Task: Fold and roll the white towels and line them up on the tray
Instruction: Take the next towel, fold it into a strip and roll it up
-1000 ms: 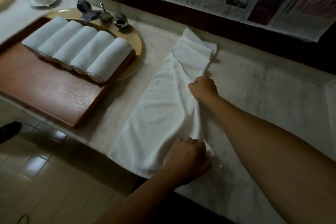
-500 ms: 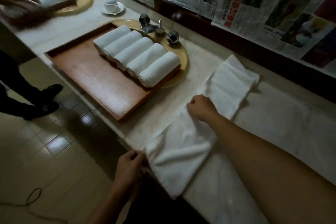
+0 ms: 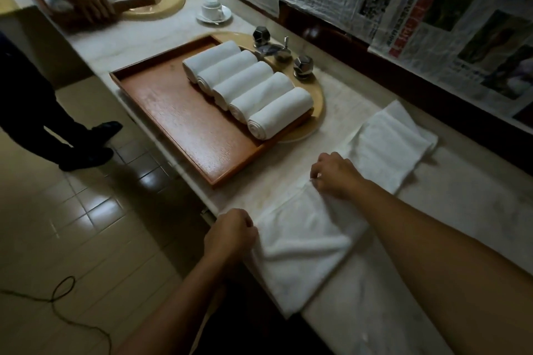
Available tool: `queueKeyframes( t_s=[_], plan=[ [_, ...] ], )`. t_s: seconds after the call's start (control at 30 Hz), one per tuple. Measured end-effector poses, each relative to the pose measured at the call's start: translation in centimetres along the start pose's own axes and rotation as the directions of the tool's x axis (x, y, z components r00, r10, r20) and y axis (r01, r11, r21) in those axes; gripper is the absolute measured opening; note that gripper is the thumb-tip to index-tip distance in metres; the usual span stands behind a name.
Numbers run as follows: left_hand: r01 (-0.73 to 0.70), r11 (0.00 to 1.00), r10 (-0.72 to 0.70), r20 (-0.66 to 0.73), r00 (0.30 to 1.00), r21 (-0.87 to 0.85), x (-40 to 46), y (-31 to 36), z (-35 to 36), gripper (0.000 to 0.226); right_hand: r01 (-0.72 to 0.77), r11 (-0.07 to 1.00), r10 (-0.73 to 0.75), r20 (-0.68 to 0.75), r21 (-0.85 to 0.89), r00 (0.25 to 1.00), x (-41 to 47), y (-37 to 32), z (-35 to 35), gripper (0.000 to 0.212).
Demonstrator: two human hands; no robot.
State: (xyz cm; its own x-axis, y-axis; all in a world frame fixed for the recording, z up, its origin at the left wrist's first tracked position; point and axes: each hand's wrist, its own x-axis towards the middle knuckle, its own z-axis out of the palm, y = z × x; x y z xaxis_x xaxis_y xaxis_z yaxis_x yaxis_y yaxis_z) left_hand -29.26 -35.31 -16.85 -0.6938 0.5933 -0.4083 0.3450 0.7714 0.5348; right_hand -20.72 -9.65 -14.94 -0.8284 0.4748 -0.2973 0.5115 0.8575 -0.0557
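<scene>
L hand (image 3: 230, 235) + R hand (image 3: 336, 174) pinch flat towel (image 3: 331, 210); 5 rolled towels (image 3: 248, 89) on tray (image 3: 173, 115).

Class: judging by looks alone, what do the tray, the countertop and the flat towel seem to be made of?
Tray: probably wood, reddish-brown with a semi-gloss finish; faint grain and sheen show. Countertop: likely polished marble or similar stone; pale with grey veining. Flat towel: soft white terry-like cloth; nubby surface, limp folds.
</scene>
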Motion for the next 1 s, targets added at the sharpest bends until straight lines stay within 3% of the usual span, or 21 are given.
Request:
queueKeyframes(
  t_s=[0.13, 0.33, 0.5, 0.57, 0.63, 0.7, 0.8, 0.87, 1.0],
  plan=[
    [0.004, 0.996, -0.008, -0.04, 0.999, -0.094, -0.9, -1.3, 0.0, 0.016, -0.021, 0.993, 0.013, 0.066, 0.113, 0.998, 0.8, 0.2, -1.4, 0.015],
    [0.049, 0.976, -0.061, -0.048, 0.997, -0.211, -1.7, -2.6, 0.1, 0.018, -0.022, 0.993, 0.006, 0.143, 0.113, 0.99, 2.8, -1.2, -2.1, 0.014],
    [0.076, 0.977, -0.098, -0.106, 0.99, -0.197, -1.7, -3.0, 0.4, 0.016, -0.036, 0.997, 0.03, 0.08, 0.072, 0.996, 3.6, -2.2, -0.9, 0.015],
    [0.078, 0.994, -0.088, -0.131, 0.987, -0.077, -1.9, -3.0, 0.6, 0.012, -0.032, 0.998, 0.03, 0.051, 0.055, 0.998, 3.5, -2.3, -0.5, 0.014],
    [0.002, 0.98, 0.049, -0.254, 0.966, 0.199, -1.9, -2.9, 0.9, 0.009, -0.041, 0.994, 0.039, 0.021, 0.104, 0.999, 3.1, -1.9, -0.2, 0.02],
    [-0.152, 0.914, 0.272, -0.291, 0.917, 0.377, -1.6, -2.0, 1.8, 0.029, -0.075, 0.97, 0.105, -0.122, 0.23, 0.987, 2.3, -1.0, 0.3, 0.024],
    [-0.477, 0.755, 0.573, -0.097, 0.814, 0.451, -1.0, 0.6, 3.8, 0.036, -0.184, 0.921, 0.297, -0.316, 0.342, 0.901, 0.5, 0.8, 1.6, 0.026],
    [-0.559, 0.691, 0.627, 0.005, 0.779, 0.457, -0.7, 1.3, 4.5, 0.036, -0.254, 0.906, 0.353, -0.274, 0.338, 0.894, -1.1, 1.9, 3.0, 0.03],
    [-0.474, 0.72, 0.547, 0.005, 0.837, 0.507, -0.7, 0.7, 3.0, 0.033, -0.194, 0.943, 0.269, -0.279, 0.269, 0.922, -2.9, 2.0, 4.8, 0.027]
  ],
)
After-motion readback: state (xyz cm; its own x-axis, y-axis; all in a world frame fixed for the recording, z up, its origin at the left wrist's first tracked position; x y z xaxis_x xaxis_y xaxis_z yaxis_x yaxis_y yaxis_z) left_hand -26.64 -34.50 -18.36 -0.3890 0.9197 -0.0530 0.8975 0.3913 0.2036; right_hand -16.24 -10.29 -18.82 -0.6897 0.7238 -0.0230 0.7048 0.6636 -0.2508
